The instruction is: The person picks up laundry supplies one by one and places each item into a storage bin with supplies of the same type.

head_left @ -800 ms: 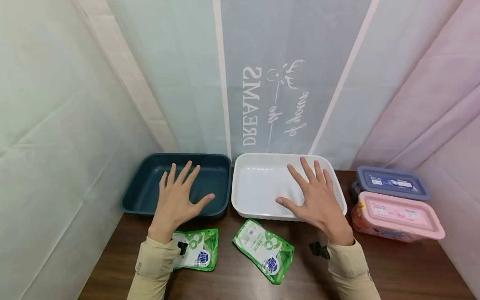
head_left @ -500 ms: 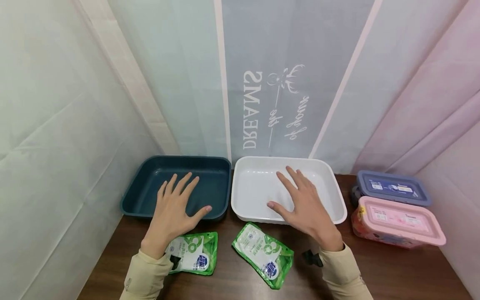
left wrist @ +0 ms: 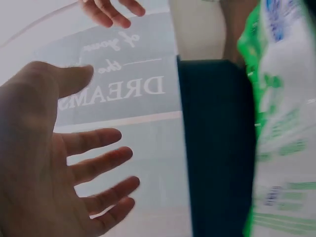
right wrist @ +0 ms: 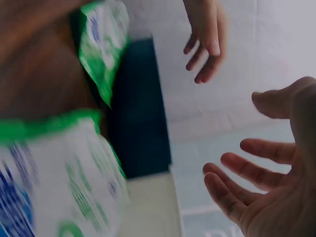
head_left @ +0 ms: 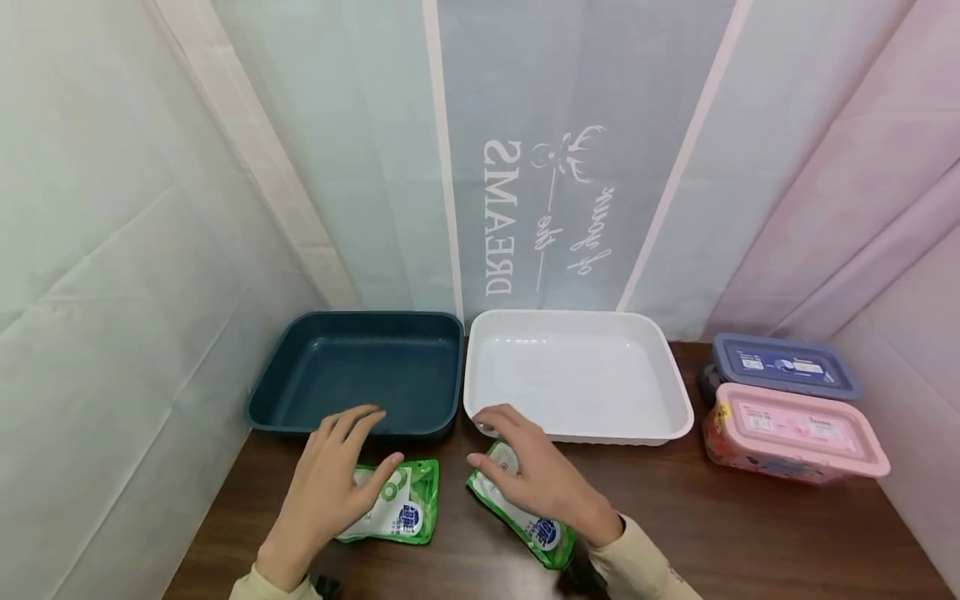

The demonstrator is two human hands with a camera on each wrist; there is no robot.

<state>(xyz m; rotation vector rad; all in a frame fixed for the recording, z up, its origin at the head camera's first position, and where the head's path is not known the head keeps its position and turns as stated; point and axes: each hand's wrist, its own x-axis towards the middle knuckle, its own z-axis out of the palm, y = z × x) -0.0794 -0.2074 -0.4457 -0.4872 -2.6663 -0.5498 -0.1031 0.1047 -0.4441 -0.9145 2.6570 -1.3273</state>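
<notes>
Two green-and-white plastic pouches lie on the brown table, in front of two trays. Over the left pouch [head_left: 408,508] hovers my left hand [head_left: 322,487], its fingers spread and slightly bent, holding nothing. My right hand [head_left: 536,471] is above the right pouch [head_left: 551,542] and hides its middle; thumb and fingers are apart and loosely bent, with nothing between them. The left wrist view shows a pouch [left wrist: 286,118] beside the left hand [left wrist: 64,148], apart from it. In the right wrist view a blurred pouch [right wrist: 59,182] appears below the right hand [right wrist: 276,173].
Behind the pouches stand a dark teal tray [head_left: 382,375] and a white tray [head_left: 577,383], side by side. At the right are a blue-lidded box [head_left: 783,367] and a pink-lidded box [head_left: 798,429]. Curtain cloth [head_left: 555,167] hangs at the back and sides of the table [head_left: 720,533].
Both hands have come back from over the trays toward the pouches. The right hand has also swung left, and its fingers are more bent. Pouches and trays have stayed in place.
</notes>
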